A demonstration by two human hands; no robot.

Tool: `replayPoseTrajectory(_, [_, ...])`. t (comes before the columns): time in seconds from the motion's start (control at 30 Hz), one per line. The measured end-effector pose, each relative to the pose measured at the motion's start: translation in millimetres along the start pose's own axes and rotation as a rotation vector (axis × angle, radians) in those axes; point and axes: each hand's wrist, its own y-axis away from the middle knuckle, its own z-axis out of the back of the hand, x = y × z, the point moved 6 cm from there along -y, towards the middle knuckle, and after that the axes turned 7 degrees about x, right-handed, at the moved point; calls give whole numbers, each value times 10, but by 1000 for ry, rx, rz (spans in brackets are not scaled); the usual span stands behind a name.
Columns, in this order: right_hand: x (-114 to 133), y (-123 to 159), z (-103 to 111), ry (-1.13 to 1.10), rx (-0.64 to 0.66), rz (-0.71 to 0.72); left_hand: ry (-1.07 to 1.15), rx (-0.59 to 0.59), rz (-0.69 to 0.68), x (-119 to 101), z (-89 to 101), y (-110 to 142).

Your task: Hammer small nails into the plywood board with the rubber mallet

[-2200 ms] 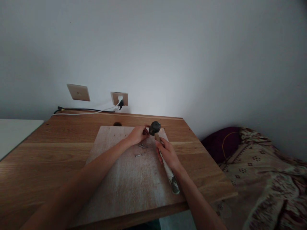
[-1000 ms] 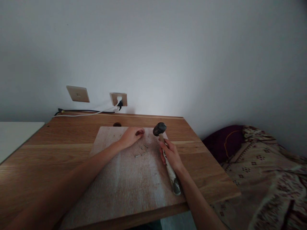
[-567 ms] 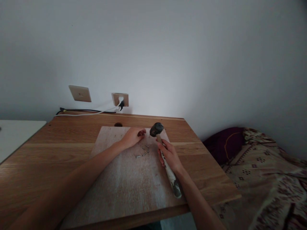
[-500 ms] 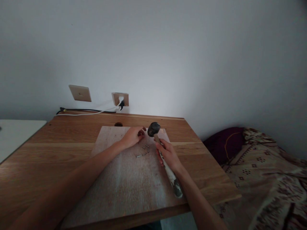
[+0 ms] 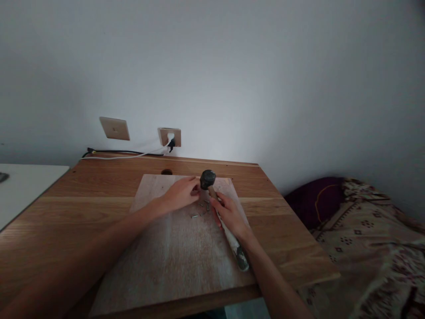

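My right hand point(image 5: 228, 213) is wrapped around the handle of a hammer point(image 5: 233, 241). The hammer's dark head point(image 5: 207, 179) points away from me, right beside the fingertips of my left hand point(image 5: 184, 191). Those left fingers are bent and pinched together over the far part of a pale wooden board point(image 5: 179, 257); whatever they hold is too small and hidden to make out. Several small metal nails point(image 5: 195, 216) lie loose on the board, between and just in front of my hands.
The board lies on a wooden table point(image 5: 279, 241) against the wall. Behind it are a cable hole point(image 5: 166, 171), cables point(image 5: 126, 154) and a socket with plugs point(image 5: 170, 137). A white surface point(image 5: 29, 186) adjoins at left; patterned bedding point(image 5: 358, 239) and a purple cushion point(image 5: 315, 199) are at right.
The hammer head has moved left, up against my left fingertips, and my right hand has shifted with it. My left fingers have drawn closer together. The view has turned slightly left.
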Motion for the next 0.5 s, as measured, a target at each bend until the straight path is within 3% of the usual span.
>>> replayPoseTrajectory(0.13, [-15,40,105,-102,-87,-6,-211,144,-241,-378,-108,57])
replayPoseTrajectory(0.27, [-73,55,209,-171,-166,-29,-258,168,-428,-605,-225,6])
replayPoseTrajectory(0.37, [-99,46,232,-190,-169,-30,-178,125,-379,-483,-202,-67])
replayPoseTrajectory(0.5, [-95,45,230,-217,-172,-29,151,-50,-101,46,-25,-109])
